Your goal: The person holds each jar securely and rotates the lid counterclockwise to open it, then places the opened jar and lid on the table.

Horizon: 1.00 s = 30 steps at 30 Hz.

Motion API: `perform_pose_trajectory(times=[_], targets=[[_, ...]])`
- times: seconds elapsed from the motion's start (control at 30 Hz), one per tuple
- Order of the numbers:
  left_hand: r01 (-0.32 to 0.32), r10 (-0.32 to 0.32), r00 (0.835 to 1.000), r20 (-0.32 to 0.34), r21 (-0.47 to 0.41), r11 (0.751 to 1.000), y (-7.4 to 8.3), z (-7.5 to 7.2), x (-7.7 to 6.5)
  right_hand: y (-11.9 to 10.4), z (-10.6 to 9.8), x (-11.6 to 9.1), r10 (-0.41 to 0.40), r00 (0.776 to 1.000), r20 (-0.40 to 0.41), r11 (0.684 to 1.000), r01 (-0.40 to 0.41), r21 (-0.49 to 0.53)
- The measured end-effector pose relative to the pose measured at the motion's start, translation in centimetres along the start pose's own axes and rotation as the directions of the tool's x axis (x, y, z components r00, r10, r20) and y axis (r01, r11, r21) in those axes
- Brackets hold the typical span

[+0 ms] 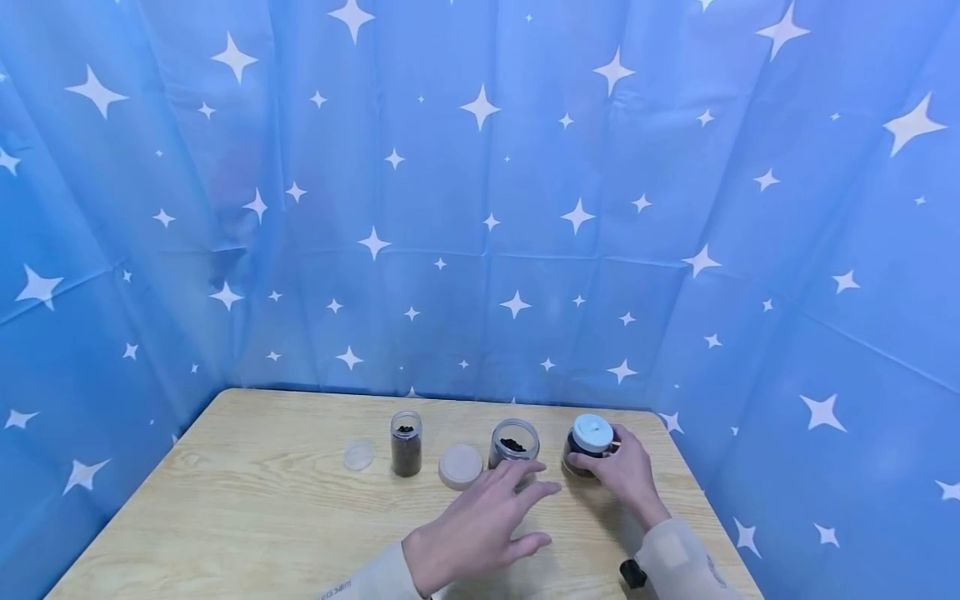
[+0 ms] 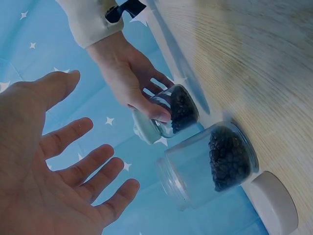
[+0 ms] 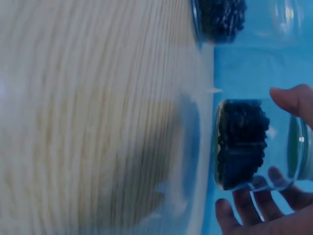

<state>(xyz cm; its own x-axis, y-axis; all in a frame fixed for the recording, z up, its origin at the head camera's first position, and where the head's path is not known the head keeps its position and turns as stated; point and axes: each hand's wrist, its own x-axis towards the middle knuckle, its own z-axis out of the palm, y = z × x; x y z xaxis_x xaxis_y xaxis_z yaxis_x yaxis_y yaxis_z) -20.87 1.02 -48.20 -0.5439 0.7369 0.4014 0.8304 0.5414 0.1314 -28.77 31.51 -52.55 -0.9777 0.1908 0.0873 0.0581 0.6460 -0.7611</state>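
Three jars line the counter (image 1: 247, 492): right hand (image 1: 626, 475) clasps the capped jar (image 1: 588, 446), left hand (image 1: 480, 525) hovers spread beside the open jar (image 1: 513, 443), its lid (image 1: 460, 465) and another's still off.

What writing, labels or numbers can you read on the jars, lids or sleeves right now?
Left sleeve cuff: a short run of small dark characters, too small and blurred to read.
Capped jar held by the right hand: no label or print visible.
Open middle jar, tall narrow jar, beige lid, clear lid: no text visible.
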Motion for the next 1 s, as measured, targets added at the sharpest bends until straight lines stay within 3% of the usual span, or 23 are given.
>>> perform_pose_trajectory(times=[0.37, 0.67, 1.0], targets=[[0.014, -0.011, 0.997, -0.074, 0.041, 0.999, -0.3, -1.1, -0.3, -2.3, 0.0, -2.7, -0.041, 0.999, 0.029, 0.999, 0.040, 0.028], [0.082, -0.082, 0.993, -0.079, -0.005, 0.997, -1.3, -1.8, -1.3, -4.6, 0.0, -5.3, -0.108, 0.994, 0.007, 0.994, 0.108, 0.013], [0.135, -0.136, 0.986, -0.102, -0.014, 0.991, -2.8, -3.0, -2.9, -6.7, 0.8, -8.3, -0.205, 0.978, 0.028, 0.974, 0.201, 0.105]])
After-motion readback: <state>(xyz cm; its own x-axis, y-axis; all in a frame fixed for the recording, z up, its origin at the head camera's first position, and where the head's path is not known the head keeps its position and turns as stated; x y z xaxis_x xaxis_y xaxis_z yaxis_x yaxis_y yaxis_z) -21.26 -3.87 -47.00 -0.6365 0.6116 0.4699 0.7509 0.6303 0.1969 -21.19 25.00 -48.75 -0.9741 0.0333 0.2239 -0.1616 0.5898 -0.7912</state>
